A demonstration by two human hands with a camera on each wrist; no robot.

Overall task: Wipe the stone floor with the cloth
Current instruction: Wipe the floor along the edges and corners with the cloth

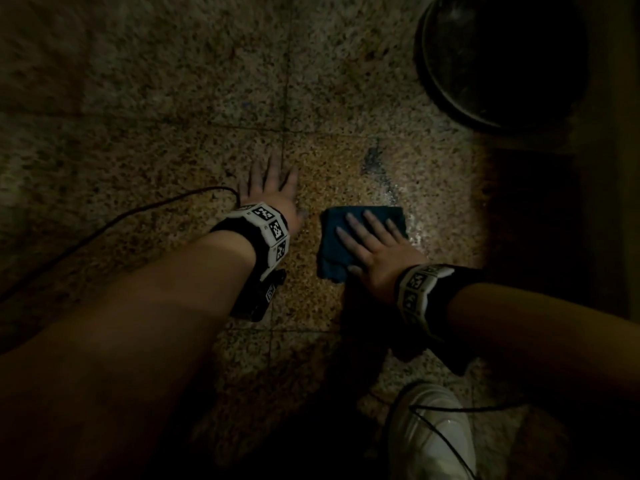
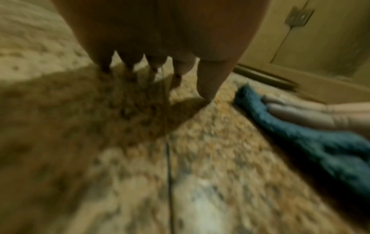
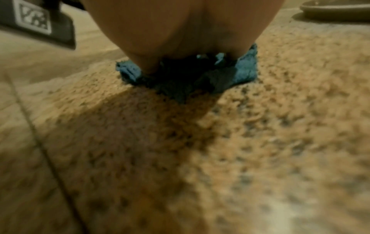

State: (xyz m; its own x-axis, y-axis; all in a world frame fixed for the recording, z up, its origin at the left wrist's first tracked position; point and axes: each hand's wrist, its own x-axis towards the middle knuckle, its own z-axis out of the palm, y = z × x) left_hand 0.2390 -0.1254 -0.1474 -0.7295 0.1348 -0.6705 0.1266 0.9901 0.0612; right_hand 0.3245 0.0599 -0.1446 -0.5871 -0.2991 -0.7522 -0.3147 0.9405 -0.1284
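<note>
Our right hand (image 1: 375, 251) lies flat with straight fingers on the blue cloth (image 1: 346, 237), pressing it to the speckled stone floor (image 1: 173, 116). Our left hand (image 1: 268, 194) rests just beside it, fingers spread on bare stone, holding nothing. We see a dark bowl (image 1: 498, 60) farther off and a white shoe (image 1: 433, 434) nearer us.

Honestly there's no actual writing to read anywhere here. The only sign-like things are the black-and-white square code markers on the wristbands: a few on the band (image 1: 266, 233) behind the left hand (image 1: 268, 192), a few more on the band (image 1: 417, 289) behind the right hand (image 1: 374, 252). Another marker sits on the dark block (image 3: 38, 22) off to the right hand's left, too blurry to make out. No words, brands or numbers.
</note>
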